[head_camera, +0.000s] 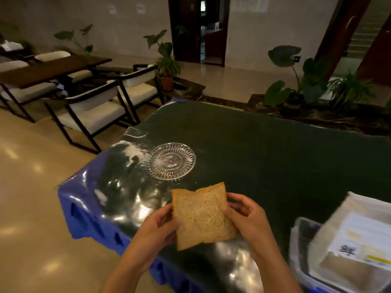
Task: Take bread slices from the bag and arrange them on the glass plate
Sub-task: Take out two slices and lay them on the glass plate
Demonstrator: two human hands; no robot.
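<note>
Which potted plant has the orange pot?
The potted plant beside the doorway, behind the white chairs. The right-hand plants sit in dark pots.

I see a dim hall with a glossy beige floor [31, 187] catching soft glare. To my left stands a dark wooden table [50, 69] ringed by white-cushioned chairs [91, 111] on black frames. Pale walls [118, 24] carry two small paper notices. A dark doorway [203, 28] opens ahead, and big-leafed potted plants [167, 60] line a marble ledge [317, 119].
</note>
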